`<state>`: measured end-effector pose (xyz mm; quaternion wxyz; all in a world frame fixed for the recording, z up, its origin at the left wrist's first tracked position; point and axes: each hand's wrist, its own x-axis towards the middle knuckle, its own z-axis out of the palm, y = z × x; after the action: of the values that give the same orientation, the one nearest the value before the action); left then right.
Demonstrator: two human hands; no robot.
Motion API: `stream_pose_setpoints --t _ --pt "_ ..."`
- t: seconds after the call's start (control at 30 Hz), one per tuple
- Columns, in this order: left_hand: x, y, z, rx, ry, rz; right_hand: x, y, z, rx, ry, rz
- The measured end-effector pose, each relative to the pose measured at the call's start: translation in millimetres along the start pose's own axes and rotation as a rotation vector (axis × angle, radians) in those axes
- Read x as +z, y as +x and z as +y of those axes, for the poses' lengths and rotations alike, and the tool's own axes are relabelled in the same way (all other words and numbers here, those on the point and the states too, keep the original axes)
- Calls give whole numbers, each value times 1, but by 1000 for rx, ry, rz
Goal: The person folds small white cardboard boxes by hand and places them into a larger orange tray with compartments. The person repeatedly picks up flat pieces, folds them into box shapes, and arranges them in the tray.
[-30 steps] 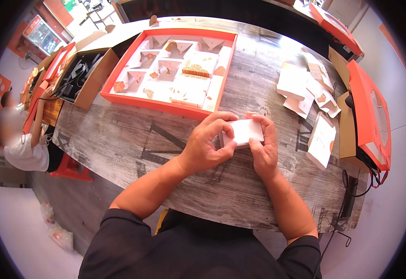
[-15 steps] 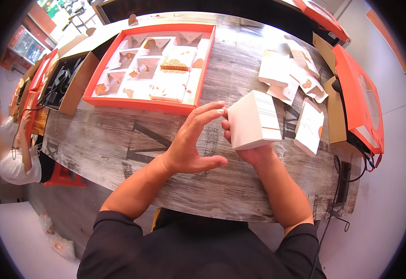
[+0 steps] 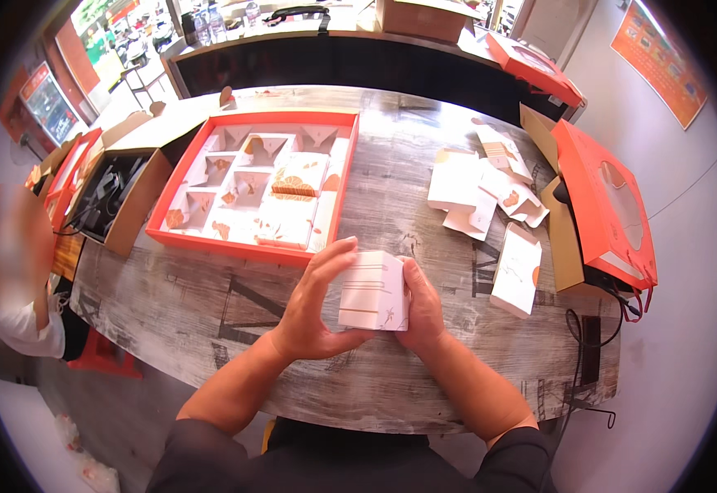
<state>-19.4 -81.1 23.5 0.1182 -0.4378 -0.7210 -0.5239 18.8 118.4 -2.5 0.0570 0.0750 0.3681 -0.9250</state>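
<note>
Between my two hands, above the table (image 3: 441,361), is a small white carton (image 3: 371,292) with brown stripes and a floral print. My right hand (image 3: 424,304) grips its right side, thumb along the near upper edge. My left hand (image 3: 309,308) curves round the other side, with fingertips at the top corner and thumb at the lower edge; a gap shows between palm and carton. Further left lies a shallow orange-red gift box (image 3: 248,251) with a white divided insert. Two small printed cartons (image 3: 299,174) sit in its right compartments, while several others hold nothing.
Several loose white cartons (image 3: 457,181) are heaped at the right, with a single white carton (image 3: 517,267) nearer me. Beyond them stands an orange windowed box (image 3: 613,197), cables beside it. An open cardboard box (image 3: 120,197) with black items stands left, near another person (image 3: 22,329).
The carton has moved left and turned, so its striped side faces me. My left fingers have come up against it. The view has tilted up, showing more of the far side.
</note>
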Motion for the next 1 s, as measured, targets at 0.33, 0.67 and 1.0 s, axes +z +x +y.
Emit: stream_pose_setpoints --t 0.33,0.67,1.0 --pt "-10 11 9 46 249 -127 -23 11 2 -251 -83 -130" --pt "-16 11 2 54 214 45 -3 4 -3 -430 -306 -309" --pt "-22 11 3 64 340 33 -11 5 0 -452 -372 -367"
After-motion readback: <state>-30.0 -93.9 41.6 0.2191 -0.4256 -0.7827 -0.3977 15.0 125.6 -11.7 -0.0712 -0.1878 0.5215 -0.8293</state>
